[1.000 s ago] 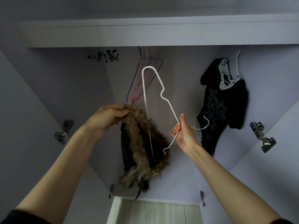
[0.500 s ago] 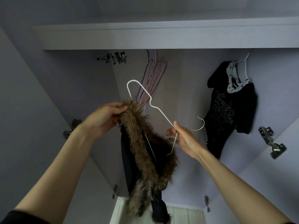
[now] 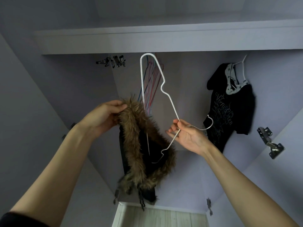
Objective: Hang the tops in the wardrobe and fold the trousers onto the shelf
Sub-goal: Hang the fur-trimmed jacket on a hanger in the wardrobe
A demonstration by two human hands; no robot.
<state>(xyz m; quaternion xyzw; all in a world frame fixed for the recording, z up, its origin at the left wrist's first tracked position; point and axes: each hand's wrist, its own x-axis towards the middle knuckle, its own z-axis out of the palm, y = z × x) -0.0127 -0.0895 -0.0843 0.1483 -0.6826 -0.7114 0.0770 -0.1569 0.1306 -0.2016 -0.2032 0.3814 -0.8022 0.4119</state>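
Observation:
My left hand point(image 3: 102, 117) grips the brown fur collar of a black fur-trimmed top point(image 3: 144, 145) that hangs down in front of the open wardrobe. My right hand point(image 3: 186, 135) pinches a white wire hanger point(image 3: 165, 90) near its neck, hook pointing right. One arm of the hanger stands up toward the shelf; the other dips inside the fur collar. A black printed T-shirt point(image 3: 229, 112) hangs on a white hanger at the right of the wardrobe.
A white shelf point(image 3: 164, 40) spans the top of the wardrobe. Several coloured empty hangers point(image 3: 151, 82) hang at the back centre, clip hangers point(image 3: 113, 61) to their left. Door hinges point(image 3: 270, 143) stick out on the right. Wooden floor point(image 3: 155, 217) shows below.
The hanger has swung from tilted left back to upright, its lower end now inside the fur collar. My right hand shifted slightly; my left hand kept its hold on the fur.

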